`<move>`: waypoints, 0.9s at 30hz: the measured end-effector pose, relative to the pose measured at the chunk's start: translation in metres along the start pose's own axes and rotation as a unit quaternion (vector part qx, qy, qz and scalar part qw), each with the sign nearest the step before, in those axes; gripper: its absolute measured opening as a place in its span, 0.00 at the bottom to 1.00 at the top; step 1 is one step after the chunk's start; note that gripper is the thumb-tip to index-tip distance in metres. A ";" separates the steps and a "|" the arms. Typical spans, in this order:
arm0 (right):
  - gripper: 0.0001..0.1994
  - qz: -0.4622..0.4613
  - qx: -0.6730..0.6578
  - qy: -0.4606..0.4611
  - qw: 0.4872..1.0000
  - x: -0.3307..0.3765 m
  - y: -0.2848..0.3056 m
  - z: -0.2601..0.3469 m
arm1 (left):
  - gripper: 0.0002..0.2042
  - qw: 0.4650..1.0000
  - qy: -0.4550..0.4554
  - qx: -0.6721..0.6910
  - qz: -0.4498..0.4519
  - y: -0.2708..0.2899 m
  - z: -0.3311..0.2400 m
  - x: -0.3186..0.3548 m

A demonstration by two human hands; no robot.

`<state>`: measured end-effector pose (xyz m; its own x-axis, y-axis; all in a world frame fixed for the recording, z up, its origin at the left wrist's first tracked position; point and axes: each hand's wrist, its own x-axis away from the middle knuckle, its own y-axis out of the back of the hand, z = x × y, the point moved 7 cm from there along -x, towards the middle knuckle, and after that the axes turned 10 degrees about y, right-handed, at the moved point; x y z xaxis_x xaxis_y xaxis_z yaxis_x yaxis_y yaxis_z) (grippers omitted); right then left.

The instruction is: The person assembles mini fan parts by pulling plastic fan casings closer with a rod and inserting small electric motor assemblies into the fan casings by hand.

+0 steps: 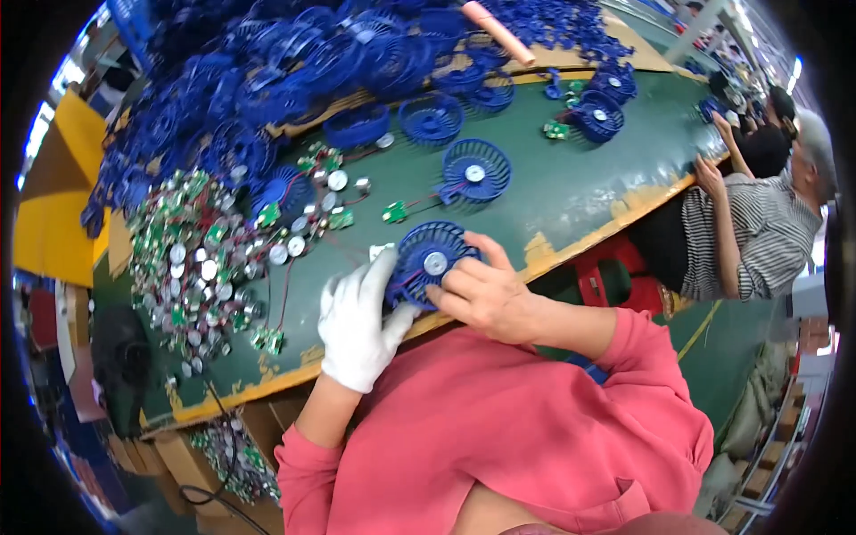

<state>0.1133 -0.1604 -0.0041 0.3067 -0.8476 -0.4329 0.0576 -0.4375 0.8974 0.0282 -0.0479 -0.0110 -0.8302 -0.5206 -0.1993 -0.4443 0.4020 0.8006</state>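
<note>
A round blue fan grille (430, 260) with a silver motor at its centre lies at the near edge of the green table (571, 178). My left hand (358, 316), in a white glove, grips its left side. My right hand (486, 290), bare, holds its right side with fingers on the rim. Thin wires run from the grille to the left. Both forearms wear pink sleeves.
A heap of blue fan grilles (267, 80) fills the far left. Several small motors with green circuit boards (201, 259) lie piled at left. Finished grilles (474, 171) lie further out. A person in a striped shirt (758, 232) works at right. A red stool (615, 276) stands below the table.
</note>
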 end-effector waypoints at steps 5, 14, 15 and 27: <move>0.12 -0.031 0.015 -0.045 0.998 0.015 0.027 -0.016 | 0.29 0.987 -0.080 0.025 -0.136 0.021 -0.008 0.004; 0.15 -0.075 0.106 -0.136 0.982 0.009 0.064 -0.109 | 0.19 0.983 -0.078 0.000 -0.164 0.014 0.003 0.009; 0.14 -0.035 0.098 -0.139 0.985 0.012 0.047 -0.116 | 0.17 0.984 -0.055 0.019 -0.169 0.014 0.005 0.007; 0.14 0.082 0.154 -0.209 0.962 0.107 0.059 -0.135 | 0.13 0.993 -0.041 0.016 -0.112 0.006 0.004 0.002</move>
<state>0.2773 -0.2360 0.0139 -0.1246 -0.9311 -0.3429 -0.2631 -0.3022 0.9162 0.0231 -0.0436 -0.0088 -0.7328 -0.5375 -0.4172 -0.6307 0.3066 0.7129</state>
